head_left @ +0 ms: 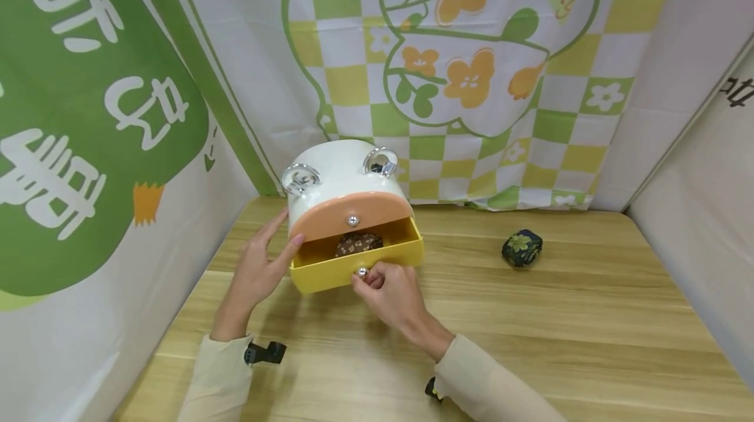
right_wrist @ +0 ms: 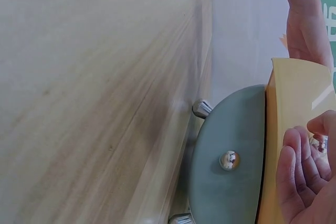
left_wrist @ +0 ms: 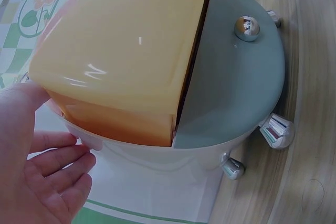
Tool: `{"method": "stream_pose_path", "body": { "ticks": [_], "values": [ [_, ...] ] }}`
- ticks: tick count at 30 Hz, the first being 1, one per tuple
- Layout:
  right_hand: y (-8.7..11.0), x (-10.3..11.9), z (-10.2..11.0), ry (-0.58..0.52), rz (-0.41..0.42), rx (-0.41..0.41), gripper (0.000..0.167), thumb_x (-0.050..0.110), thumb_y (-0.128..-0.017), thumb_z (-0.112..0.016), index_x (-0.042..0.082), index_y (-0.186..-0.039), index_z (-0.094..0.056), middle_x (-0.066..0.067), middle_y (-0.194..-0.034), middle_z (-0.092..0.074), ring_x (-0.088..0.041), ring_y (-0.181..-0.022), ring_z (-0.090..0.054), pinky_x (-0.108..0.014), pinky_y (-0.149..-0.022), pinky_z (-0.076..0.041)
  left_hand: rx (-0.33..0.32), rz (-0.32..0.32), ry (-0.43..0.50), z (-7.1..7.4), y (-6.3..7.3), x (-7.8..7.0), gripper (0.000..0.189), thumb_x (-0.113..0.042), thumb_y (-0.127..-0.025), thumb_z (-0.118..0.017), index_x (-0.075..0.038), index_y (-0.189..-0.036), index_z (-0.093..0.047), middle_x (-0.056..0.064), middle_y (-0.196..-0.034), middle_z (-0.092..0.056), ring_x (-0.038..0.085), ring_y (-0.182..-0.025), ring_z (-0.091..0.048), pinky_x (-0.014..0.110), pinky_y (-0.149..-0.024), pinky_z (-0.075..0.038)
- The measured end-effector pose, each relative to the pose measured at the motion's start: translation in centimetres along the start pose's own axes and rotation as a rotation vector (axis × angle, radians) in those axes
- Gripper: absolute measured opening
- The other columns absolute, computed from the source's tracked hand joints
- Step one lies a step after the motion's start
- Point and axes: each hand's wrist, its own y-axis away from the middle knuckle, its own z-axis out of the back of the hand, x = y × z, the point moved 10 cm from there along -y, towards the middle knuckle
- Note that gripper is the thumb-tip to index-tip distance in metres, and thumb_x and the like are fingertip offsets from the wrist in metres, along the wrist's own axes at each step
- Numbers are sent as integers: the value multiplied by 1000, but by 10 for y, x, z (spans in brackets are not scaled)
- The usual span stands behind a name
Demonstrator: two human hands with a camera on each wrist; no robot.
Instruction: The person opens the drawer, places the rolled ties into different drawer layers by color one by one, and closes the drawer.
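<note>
A small rounded white cabinet point(head_left: 347, 170) with shiny ear-like rings on top stands on the table. Its yellow drawer point(head_left: 321, 275) is pulled out below a closed orange drawer point(head_left: 330, 211). Inside the yellow drawer lies a brown patterned lump point(head_left: 358, 244). My right hand point(head_left: 393, 294) pinches the silver knob point(head_left: 361, 272) on the yellow drawer between thumb and finger. My left hand point(head_left: 258, 268) rests on the cabinet's left side, fingers along the side and thumb at the front edge. In the left wrist view, a grey-green drawer point(left_wrist: 231, 72) with its own knob sits shut beneath the yellow one.
A dark, leaf-patterned lump point(head_left: 522, 248) lies on the wooden table point(head_left: 565, 317) to the right. Short silver feet point(left_wrist: 277, 131) hold the cabinet up. A checked, flowered cloth point(head_left: 471, 82) hangs behind, and a green and white printed sheet point(head_left: 88, 127) stands at the left.
</note>
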Motion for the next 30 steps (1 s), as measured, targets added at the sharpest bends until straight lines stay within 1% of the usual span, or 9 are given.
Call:
{"method": "stream_pose_path", "body": {
  "ticks": [5, 10, 15, 19, 23, 30],
  "values": [
    [-6, -2, -3, 2, -15, 16, 26, 24, -91, -81, 14, -69, -73, 6, -62, -72, 6, -51, -58, -15, -49, -53, -9, -18, 0, 2, -1, -3, 70, -42, -105, -65, -11, -163, -41, 15, -168, -42, 48, -155, -37, 71, -124, -33],
    [-11, -5, -5, 16, -21, 25, 28, 26, -92, -80, 14, -69, -72, 6, -61, -71, 5, -50, -57, -14, -47, -52, -10, -14, -1, 4, 0, -4, 69, -41, -105, -66, -10, -162, -42, 16, -167, -43, 47, -155, -38, 71, -124, -34],
    [-17, -6, -7, 22, -7, 26, 27, 26, -92, -79, 14, -69, -71, 5, -61, -71, 5, -49, -56, -14, -45, -50, -9, -14, -5, 4, 0, -5, 69, -41, -105, -66, -9, -162, -43, 16, -166, -44, 48, -154, -39, 71, -123, -34],
    [-21, -6, -8, 26, 1, 20, 26, 25, -91, -79, 13, -70, -72, 4, -62, -72, 5, -50, -56, -13, -45, -50, -14, -22, -1, 4, 1, -4, 69, -40, -104, -67, -9, -161, -44, 17, -166, -45, 48, -154, -40, 71, -123, -35],
    [-25, -8, -11, 24, -6, 31, 25, 25, -92, -78, 13, -71, -72, 3, -63, -72, 4, -49, -56, -13, -43, -49, -21, -30, 10, 5, 1, -4, 68, -38, -104, -68, -9, -161, -44, 19, -165, -45, 47, -154, -40, 70, -124, -35],
    [-31, -10, -13, 31, -17, 28, 24, 25, -92, -78, 11, -72, -74, 2, -65, -74, 3, -50, -58, -13, -44, -49, -19, -37, 8, 5, 0, -5, 68, -38, -104, -67, -11, -161, -44, 17, -166, -45, 47, -154, -40, 70, -124, -34]
  ]
}}
